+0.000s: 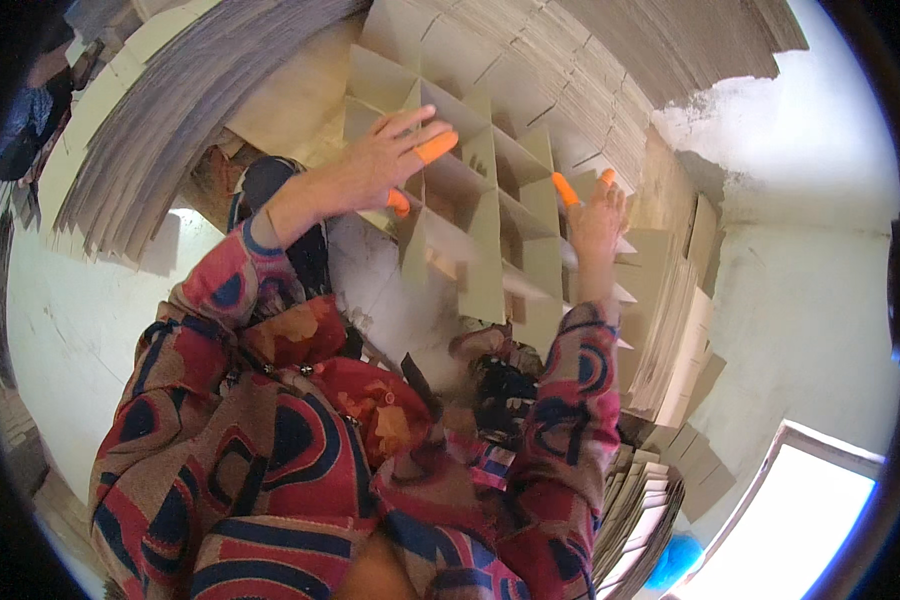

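Grey-brown cardboard stacks (560,70) rise beyond a pale divider grid (481,255), its long axis unclear. It lies rightward of the left hand (375,165), spread open at its left edge, and leftward of the right hand (598,230), at the opposite edge, neither clearly nearer; from where I stand, the right's hold cannot be told. Orange finger covers (436,148) show on both.

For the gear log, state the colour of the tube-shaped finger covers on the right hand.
The finger covers are bright orange; head view.
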`<state>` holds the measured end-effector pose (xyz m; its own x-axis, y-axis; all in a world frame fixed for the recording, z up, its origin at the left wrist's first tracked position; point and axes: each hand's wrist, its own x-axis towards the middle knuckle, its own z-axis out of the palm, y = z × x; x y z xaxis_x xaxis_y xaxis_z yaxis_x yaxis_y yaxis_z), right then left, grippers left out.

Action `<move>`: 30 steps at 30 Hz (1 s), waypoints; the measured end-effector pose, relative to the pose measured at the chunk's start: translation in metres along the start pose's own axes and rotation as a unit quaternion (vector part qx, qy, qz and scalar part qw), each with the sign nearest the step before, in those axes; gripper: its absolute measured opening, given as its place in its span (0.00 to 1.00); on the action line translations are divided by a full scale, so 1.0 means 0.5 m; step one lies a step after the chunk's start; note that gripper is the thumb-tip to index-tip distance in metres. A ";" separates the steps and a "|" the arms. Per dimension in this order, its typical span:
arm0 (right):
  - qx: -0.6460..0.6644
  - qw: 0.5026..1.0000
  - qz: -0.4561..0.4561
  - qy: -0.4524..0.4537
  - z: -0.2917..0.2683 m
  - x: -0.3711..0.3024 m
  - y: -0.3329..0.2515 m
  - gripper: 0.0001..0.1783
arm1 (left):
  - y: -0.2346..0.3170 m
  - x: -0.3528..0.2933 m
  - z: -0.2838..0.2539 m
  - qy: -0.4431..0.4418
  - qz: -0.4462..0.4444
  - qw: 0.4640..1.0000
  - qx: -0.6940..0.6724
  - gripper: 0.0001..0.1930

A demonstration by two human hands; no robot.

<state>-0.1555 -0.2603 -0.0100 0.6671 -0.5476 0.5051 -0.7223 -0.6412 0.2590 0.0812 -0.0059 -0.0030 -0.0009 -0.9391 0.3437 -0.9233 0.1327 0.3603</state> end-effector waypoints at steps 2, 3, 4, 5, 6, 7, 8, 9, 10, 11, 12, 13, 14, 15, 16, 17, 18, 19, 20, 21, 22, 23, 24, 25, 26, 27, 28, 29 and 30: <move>0.079 0.988 0.033 -0.126 0.009 -0.010 0.014 0.37 | -0.022 0.023 0.000 -0.033 0.001 0.999 0.024 0.49; 0.200 0.951 0.054 -0.228 -0.041 0.013 -0.005 0.34 | -0.039 0.031 0.002 -0.032 0.005 0.999 0.035 0.49; 0.307 0.891 0.084 -0.324 -0.076 0.013 -0.011 0.31 | -0.056 0.051 0.015 -0.029 0.019 0.999 0.039 0.49; 0.342 0.874 0.063 -0.341 -0.080 -0.007 -0.020 0.32 | -0.069 0.072 0.029 -0.028 0.038 0.998 0.042 0.50; 0.380 0.852 0.036 -0.358 -0.073 -0.022 -0.043 0.33 | -0.085 0.079 0.043 -0.022 0.048 0.997 0.058 0.47; 0.418 0.828 0.008 -0.373 -0.070 -0.043 -0.069 0.33 | -0.099 0.083 0.057 -0.017 0.056 0.995 0.074 0.44; 0.379 0.854 -0.034 -0.354 -0.092 -0.075 -0.066 0.32 | -0.100 0.118 0.081 -0.001 0.087 0.993 0.074 0.42; 0.355 0.869 -0.094 -0.332 -0.100 -0.097 -0.091 0.30 | -0.111 0.130 0.086 -0.052 0.073 0.995 0.034 0.36; 0.270 0.893 -0.049 -0.356 -0.106 -0.102 -0.108 0.21 | -0.123 0.139 0.090 -0.103 0.058 0.993 -0.005 0.30; 0.252 0.900 -0.057 -0.351 -0.095 -0.101 -0.106 0.19 | -0.127 0.145 0.090 -0.153 0.044 0.986 -0.043 0.25; 0.234 0.907 -0.066 -0.345 -0.076 -0.093 -0.100 0.17 | -0.126 0.149 0.095 -0.145 0.028 0.989 -0.004 0.20; 0.214 0.913 -0.074 -0.339 -0.060 -0.088 -0.092 0.16 | -0.124 0.153 0.101 -0.135 0.013 0.990 0.034 0.15; 0.235 0.915 -0.101 -0.311 -0.056 -0.080 -0.086 0.13 | -0.112 0.153 0.094 -0.125 -0.004 0.989 0.076 0.11; 0.255 0.916 -0.128 -0.282 -0.056 -0.080 -0.075 0.10 | -0.098 0.143 0.087 -0.111 0.000 0.992 0.060 0.10; 0.251 0.917 -0.119 -0.287 -0.080 -0.078 -0.061 0.10 | -0.063 0.142 0.059 -0.092 0.013 0.995 0.043 0.09; 0.210 0.931 -0.088 -0.286 -0.125 -0.071 -0.051 0.11 | -0.027 0.146 0.032 -0.071 0.029 0.997 0.022 0.08; 0.180 0.940 -0.066 -0.282 -0.176 -0.063 -0.058 0.12 | -0.004 0.137 0.003 -0.025 0.053 0.997 0.053 0.08; 0.150 0.948 -0.044 -0.277 -0.224 -0.062 -0.061 0.13 | 0.020 0.129 -0.027 0.022 0.079 0.993 0.084 0.08; 0.199 0.956 -0.076 -0.202 -0.244 -0.049 -0.096 0.16 | 0.024 0.077 -0.079 0.063 0.071 0.985 0.143 0.08; 0.226 0.962 -0.085 -0.127 -0.281 -0.048 -0.102 0.20 | 0.048 0.050 -0.116 0.103 0.077 0.979 0.157 0.08; 0.175 0.976 -0.126 -0.026 -0.312 -0.051 -0.101 0.25 | 0.076 0.026 -0.148 0.145 0.086 0.971 0.171 0.09; 0.113 0.978 -0.158 0.078 -0.346 -0.057 -0.083 0.31 | 0.106 0.011 -0.168 0.174 0.081 0.964 0.182 0.10; 0.136 0.968 -0.161 0.134 -0.356 -0.066 -0.073 0.33 | 0.131 -0.020 -0.194 0.199 0.065 0.955 0.211 0.11; 0.158 0.956 -0.164 0.187 -0.353 -0.078 -0.060 0.34 | 0.142 -0.042 -0.214 0.225 0.048 0.944 0.237 0.13; 0.109 0.963 -0.138 0.202 -0.360 -0.091 -0.040 0.32 | 0.141 -0.055 -0.226 0.257 0.043 0.928 0.265 0.13; 0.064 0.969 -0.109 0.213 -0.362 -0.104 -0.026 0.29 | 0.133 -0.075 -0.242 0.284 0.037 0.912 0.293 0.14; 0.053 0.974 -0.105 0.192 -0.360 -0.113 -0.007 0.28 | 0.123 -0.100 -0.263 0.311 0.026 0.894 0.321 0.14; 0.035 0.980 -0.102 0.167 -0.362 -0.121 0.016 0.27 | 0.107 -0.127 -0.285 0.333 0.000 0.871 0.361 0.14; 0.039 0.985 -0.084 0.146 -0.353 -0.130 0.028 0.26 | 0.083 -0.157 -0.307 0.350 -0.025 0.847 0.400 0.15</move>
<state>-0.2412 -0.1390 0.1061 0.6877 -0.2595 0.6781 -0.5824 -0.7549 0.3016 0.1018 0.1222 0.1182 0.0154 -0.4828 0.8756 -0.8808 -0.4211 -0.2166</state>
